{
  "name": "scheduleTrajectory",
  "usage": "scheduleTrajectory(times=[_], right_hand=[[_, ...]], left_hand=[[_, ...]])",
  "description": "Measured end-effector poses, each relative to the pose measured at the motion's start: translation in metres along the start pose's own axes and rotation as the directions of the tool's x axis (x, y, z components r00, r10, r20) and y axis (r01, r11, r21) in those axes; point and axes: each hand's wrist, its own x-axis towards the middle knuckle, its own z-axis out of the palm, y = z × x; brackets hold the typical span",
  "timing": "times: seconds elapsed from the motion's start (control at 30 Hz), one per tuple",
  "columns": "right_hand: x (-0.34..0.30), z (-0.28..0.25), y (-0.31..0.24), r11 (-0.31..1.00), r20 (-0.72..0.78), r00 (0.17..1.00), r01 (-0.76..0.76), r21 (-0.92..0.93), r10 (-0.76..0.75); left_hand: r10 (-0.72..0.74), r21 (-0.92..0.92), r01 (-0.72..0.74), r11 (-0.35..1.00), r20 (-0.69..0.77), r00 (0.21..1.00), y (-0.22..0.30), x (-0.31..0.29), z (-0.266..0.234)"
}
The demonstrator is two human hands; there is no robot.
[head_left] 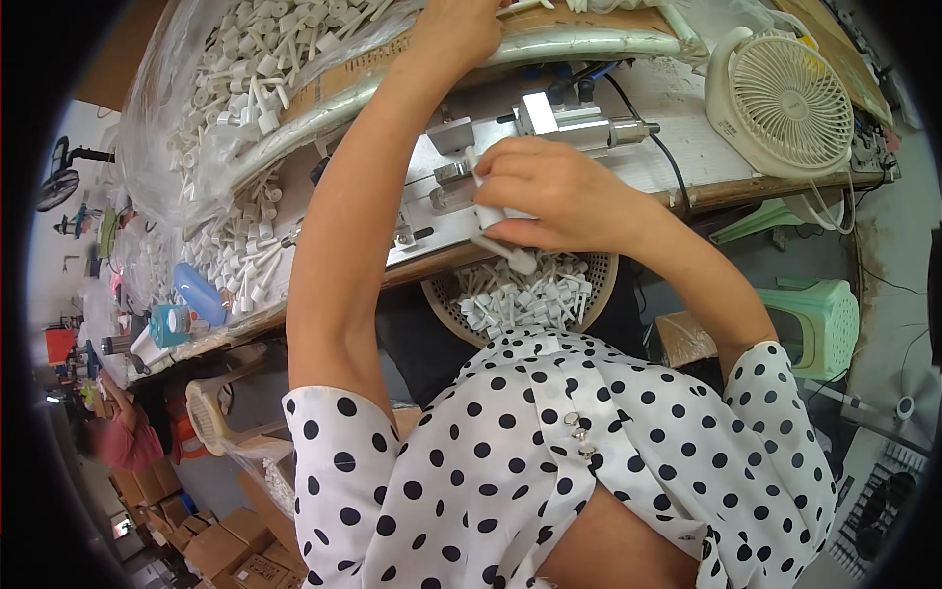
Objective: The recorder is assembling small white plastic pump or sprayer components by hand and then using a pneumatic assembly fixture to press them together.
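My left hand (459,31) reaches over the far side of the bench, at the top edge of the view. Its fingers are mostly out of sight, close to some loose white plastic parts. My right hand (564,196) is closed on a white plastic part with a thin stem and a wider cap (520,261). That hand is right at the metal fixture (453,174) on the bench, beside a small metal cylinder unit (564,122). Below it, a round beige basket (436,299) holds many similar white parts (530,296).
A heap of white parts (257,61) lies in clear plastic at the far left, and more spread along the bench. A white fan (785,98) stands at the right end. Green plastic stools (819,329) are under the right side. A co-worker in red (132,437) is at far left.
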Motion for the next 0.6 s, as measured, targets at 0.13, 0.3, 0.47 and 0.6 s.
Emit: scheduleTrajectory(times=[0.13, 0.3, 0.47, 0.6], right_hand=[[-0.003, 0.016, 0.018, 0.988, 0.141, 0.990, 0.047, -0.148, -0.026], [0.013, 0.024, 0.009, 0.985, 0.174, 0.984, 0.075, -0.156, -0.047], [0.031, -0.014, 0.030, 0.996, 0.229, 0.971, -0.077, 0.042, 0.066], [0.079, -0.044, 0.105, 0.845, -0.036, 0.997, 0.044, -0.533, -0.075]], left_hand=[[0.051, -0.089, -0.056, 0.994, -0.059, 0.997, 0.017, -0.010, -0.011], [-0.214, -0.509, 0.125, 0.852, -0.118, 0.970, 0.028, -0.072, -0.072], [-0.556, -0.605, 0.395, 0.692, -0.097, 0.825, 0.068, -0.146, -0.080], [-0.560, -0.513, 0.418, 0.750, -0.157, 0.813, 0.099, -0.183, -0.074]])
